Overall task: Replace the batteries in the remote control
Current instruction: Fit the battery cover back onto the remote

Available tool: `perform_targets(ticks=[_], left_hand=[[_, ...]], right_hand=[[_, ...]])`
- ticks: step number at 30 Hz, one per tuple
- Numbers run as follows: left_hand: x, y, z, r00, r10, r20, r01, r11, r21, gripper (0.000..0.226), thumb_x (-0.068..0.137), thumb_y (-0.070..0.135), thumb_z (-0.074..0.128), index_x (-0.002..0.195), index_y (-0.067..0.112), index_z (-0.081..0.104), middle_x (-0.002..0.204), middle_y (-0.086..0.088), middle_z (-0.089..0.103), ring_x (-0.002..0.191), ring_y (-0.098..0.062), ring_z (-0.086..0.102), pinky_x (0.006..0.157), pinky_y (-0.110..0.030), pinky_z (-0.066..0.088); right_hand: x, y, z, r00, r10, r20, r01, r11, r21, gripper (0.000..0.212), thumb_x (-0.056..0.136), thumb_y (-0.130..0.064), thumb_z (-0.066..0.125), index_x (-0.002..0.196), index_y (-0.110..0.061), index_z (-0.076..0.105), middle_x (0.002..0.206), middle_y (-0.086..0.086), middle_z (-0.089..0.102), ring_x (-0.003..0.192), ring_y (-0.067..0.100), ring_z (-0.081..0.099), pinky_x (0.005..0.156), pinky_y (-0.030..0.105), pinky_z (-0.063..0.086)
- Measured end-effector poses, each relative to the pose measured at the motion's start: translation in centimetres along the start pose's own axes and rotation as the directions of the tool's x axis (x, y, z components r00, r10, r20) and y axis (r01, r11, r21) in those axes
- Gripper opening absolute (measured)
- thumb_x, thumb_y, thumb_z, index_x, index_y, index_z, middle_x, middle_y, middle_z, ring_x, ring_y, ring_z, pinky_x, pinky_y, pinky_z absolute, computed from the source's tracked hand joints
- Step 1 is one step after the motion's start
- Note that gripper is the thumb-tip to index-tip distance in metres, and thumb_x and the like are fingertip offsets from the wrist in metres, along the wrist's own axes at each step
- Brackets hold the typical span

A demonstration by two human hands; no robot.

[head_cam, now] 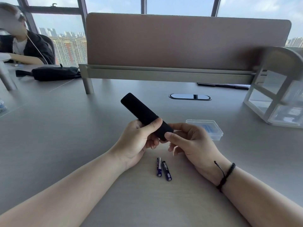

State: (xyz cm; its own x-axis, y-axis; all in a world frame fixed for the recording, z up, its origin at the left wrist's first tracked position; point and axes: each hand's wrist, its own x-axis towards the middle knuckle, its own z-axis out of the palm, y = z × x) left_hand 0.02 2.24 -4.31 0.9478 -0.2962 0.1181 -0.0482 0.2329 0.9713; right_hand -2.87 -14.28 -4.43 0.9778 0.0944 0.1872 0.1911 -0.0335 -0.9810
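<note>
A slim black remote control [137,108] is held above the grey table [65,136], its far end pointing up and left. My left hand [137,141] grips its middle, thumb across the top. My right hand [188,141] pinches the remote's near end between thumb and fingers. Two blue batteries [163,169] lie side by side on the table just below my hands, touching neither hand. The remote's button side and battery compartment are hidden.
A clear plastic box [208,128] lies right of my right hand. A white drawer rack [275,102] stands far right. A brown desk divider [180,43] spans the back, with a cable port [190,97] before it. A black pouch [54,73] and a seated person [24,46] are far left.
</note>
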Motion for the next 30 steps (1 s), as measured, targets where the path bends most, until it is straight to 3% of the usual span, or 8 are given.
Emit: perform_targets(ticks=[3, 8, 20, 22, 26, 30], left_hand=[[-0.08, -0.02, -0.05, 1.0, -0.008, 0.013, 0.008, 1.0, 0.004, 0.027, 0.09, 0.027, 0.063, 0.077, 0.005, 0.071, 0.064, -0.012, 0.064, 0.051, -0.017, 0.05, 0.045, -0.023, 0.036], [-0.17, 0.01, -0.2, 0.999, -0.025, 0.045, 0.024, 0.999, 0.025, 0.032, 0.084, 0.035, 0.064, 0.076, 0.005, 0.073, 0.065, -0.015, 0.065, 0.05, -0.016, 0.051, 0.046, -0.023, 0.037], [-0.17, 0.16, -0.17, 0.996, -0.057, 0.069, 0.06, 0.998, -0.038, 0.046, 0.095, 0.044, 0.051, 0.085, 0.005, 0.073, 0.07, -0.016, 0.066, 0.052, -0.02, 0.052, 0.049, -0.027, 0.038], [-0.07, 0.18, -0.14, 0.995, -0.075, 0.065, 0.081, 0.993, -0.087, 0.053, 0.096, 0.049, 0.045, 0.089, 0.005, 0.074, 0.072, -0.016, 0.067, 0.052, -0.022, 0.052, 0.05, -0.03, 0.037], [0.01, 0.17, 0.01, 0.998, -0.07, 0.001, 0.069, 0.988, -0.136, 0.048, 0.096, 0.045, 0.048, 0.117, 0.006, 0.063, 0.075, -0.016, 0.066, 0.051, -0.023, 0.051, 0.049, -0.03, 0.038], [0.16, 0.1, -0.21, 0.997, -0.071, -0.037, 0.066, 0.99, -0.122, 0.033, 0.095, 0.035, 0.056, 0.107, 0.006, 0.066, 0.073, -0.015, 0.065, 0.048, -0.02, 0.051, 0.047, -0.028, 0.038]], right_hand=[[-0.07, -0.05, -0.14, 1.0, 0.026, 0.009, -0.026, 0.999, 0.025, 0.014, 0.085, -0.011, 0.072, 0.098, -0.008, 0.073, 0.075, 0.009, 0.077, 0.063, 0.016, 0.066, 0.056, 0.024, 0.051], [-0.16, -0.34, -0.19, 0.999, 0.048, 0.015, -0.048, 0.998, 0.049, 0.035, 0.068, -0.026, 0.077, 0.094, -0.004, 0.07, 0.077, 0.015, 0.077, 0.063, 0.018, 0.069, 0.058, 0.023, 0.053], [-0.23, -0.7, 0.09, 0.999, 0.047, -0.026, -0.044, 0.994, 0.101, 0.027, 0.063, -0.028, 0.079, 0.081, -0.014, 0.066, 0.072, 0.017, 0.075, 0.059, 0.022, 0.067, 0.057, 0.027, 0.054], [-0.13, -0.65, 0.09, 0.998, 0.056, -0.036, -0.052, 0.993, 0.108, 0.026, 0.065, -0.028, 0.079, 0.083, -0.014, 0.067, 0.072, 0.017, 0.075, 0.06, 0.023, 0.066, 0.057, 0.028, 0.053], [-0.05, -0.51, 0.09, 0.998, 0.056, -0.031, -0.053, 0.995, 0.087, 0.011, 0.081, -0.013, 0.075, 0.088, -0.011, 0.068, 0.073, 0.016, 0.075, 0.059, 0.022, 0.065, 0.057, 0.028, 0.053], [-0.12, -0.49, -0.01, 0.998, 0.056, 0.01, -0.057, 0.995, 0.08, 0.012, 0.083, -0.012, 0.073, 0.095, -0.012, 0.07, 0.076, 0.014, 0.077, 0.062, 0.021, 0.068, 0.059, 0.028, 0.055]])
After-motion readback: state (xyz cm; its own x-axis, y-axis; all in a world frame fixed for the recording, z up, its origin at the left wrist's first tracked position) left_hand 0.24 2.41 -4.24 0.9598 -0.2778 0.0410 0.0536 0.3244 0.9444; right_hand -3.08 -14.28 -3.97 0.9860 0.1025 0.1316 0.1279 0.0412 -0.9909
